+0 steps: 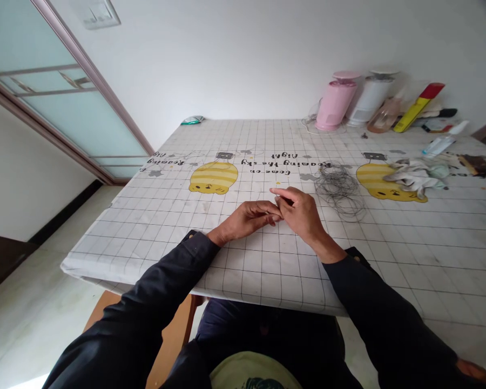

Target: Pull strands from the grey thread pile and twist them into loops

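My left hand (249, 219) and my right hand (302, 213) meet fingertip to fingertip above the checked tablecloth (243, 275). The left thumb and fingers are pinched together. On the right hand the index finger points out to the left, while the thumb and other fingers press together beside the left fingertips. Whatever lies between the fingertips is too small or hidden to make out. Just right of my right hand, a loose tangle of thin dark wire (338, 189) rests on the cloth.
A crumpled cloth (419, 175) lies on the right, near a clear bottle (445, 139). Along the wall stand a pink device (336, 102), a white device (370, 97) and a yellow-and-red box (419, 108). A green packet (193, 120) sits at the far left edge.
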Tool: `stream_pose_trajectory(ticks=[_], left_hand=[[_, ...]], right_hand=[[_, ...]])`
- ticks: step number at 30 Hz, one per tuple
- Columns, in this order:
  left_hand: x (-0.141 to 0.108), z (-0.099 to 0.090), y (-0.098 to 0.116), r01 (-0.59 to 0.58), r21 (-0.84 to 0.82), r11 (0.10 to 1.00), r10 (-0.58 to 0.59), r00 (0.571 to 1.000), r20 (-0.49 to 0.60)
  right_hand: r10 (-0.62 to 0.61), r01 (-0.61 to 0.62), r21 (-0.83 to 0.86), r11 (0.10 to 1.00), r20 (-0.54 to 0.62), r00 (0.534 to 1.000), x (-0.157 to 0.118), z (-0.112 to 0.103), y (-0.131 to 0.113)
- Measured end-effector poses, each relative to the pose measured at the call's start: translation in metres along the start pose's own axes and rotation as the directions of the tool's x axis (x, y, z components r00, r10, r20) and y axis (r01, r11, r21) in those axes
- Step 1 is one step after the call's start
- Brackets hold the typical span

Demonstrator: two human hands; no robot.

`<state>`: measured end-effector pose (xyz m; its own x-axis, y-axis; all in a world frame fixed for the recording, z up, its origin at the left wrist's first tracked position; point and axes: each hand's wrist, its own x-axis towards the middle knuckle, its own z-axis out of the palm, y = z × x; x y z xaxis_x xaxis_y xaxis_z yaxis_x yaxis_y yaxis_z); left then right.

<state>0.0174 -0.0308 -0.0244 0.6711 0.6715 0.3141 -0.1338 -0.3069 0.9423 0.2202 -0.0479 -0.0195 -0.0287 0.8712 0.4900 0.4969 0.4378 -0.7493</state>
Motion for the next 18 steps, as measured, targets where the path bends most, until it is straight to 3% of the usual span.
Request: stream_pose_trajectory(ticks=[5,8,12,15,18], left_hand=[[0.002,-0.004,0.011,0.153,-0.242,0.958,-0.173,0.983,-0.061],[0.003,-0.004,0.013,0.210,-0.245,0.947,-0.253,0.954,-0.162],[0.002,0.002,0.005,0.242,-0.078,0.967,-0.254,0.930,-0.267],[-0.001,0.007,-0.001,0.199,0.187,0.962,-0.131,0.936,-0.327],[-0.004,0.009,-0.001,0.101,0.439,0.893,0.033,0.957,-0.287]], right_hand=[[-0.173,0.135,-0.242,0.961,-0.141,0.975,0.002,-0.005,0.009],[-0.217,0.166,-0.319,0.933,-0.130,0.967,0.002,-0.006,0.012],[-0.220,0.196,-0.357,0.913,-0.026,0.975,-0.002,-0.005,0.016],[-0.224,0.236,-0.368,0.899,0.076,0.972,-0.004,-0.006,0.018],[-0.245,0.312,-0.359,0.880,0.220,0.944,-0.006,-0.008,0.018]])
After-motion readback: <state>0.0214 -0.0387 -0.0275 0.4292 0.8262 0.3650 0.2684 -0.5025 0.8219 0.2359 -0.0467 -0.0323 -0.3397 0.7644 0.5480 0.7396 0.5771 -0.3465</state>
